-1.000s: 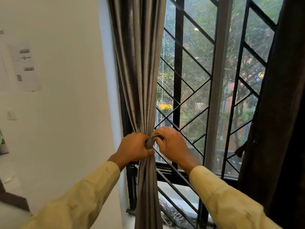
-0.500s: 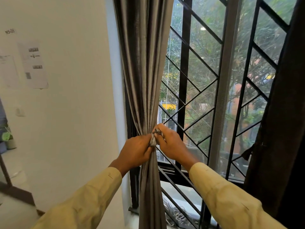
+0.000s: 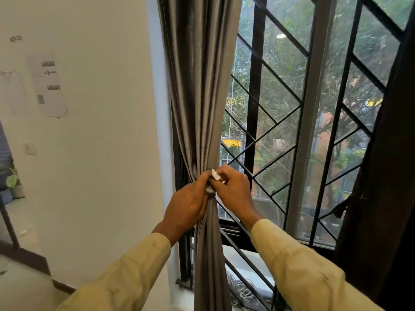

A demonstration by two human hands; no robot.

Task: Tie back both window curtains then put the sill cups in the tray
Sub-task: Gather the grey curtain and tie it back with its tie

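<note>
The grey left curtain [image 3: 199,97] hangs gathered into a narrow bunch beside the window. My left hand [image 3: 187,204] is closed around the bunch at its pinched waist. My right hand [image 3: 233,190] presses against it from the right, fingers closed on the tie-back [image 3: 214,176], a small pale strip that shows between both hands. The dark right curtain [image 3: 386,176] hangs at the far right edge, a dark tie-back end [image 3: 340,207] sticking out from it. No cups or tray are in view.
A black diamond-pattern window grille [image 3: 269,131] fills the window behind the hands. The white sill [image 3: 238,259] lies below, with coiled cables [image 3: 240,290] on it. A white wall [image 3: 101,153] with taped papers [image 3: 48,86] stands to the left, a small potted plant [image 3: 13,182] at far left.
Both hands have stayed at the curtain's waist. The tie-back, a grey loop between the hands a second ago, is now drawn tight, with a pale end showing at my right fingertips. The camera moved closer.
</note>
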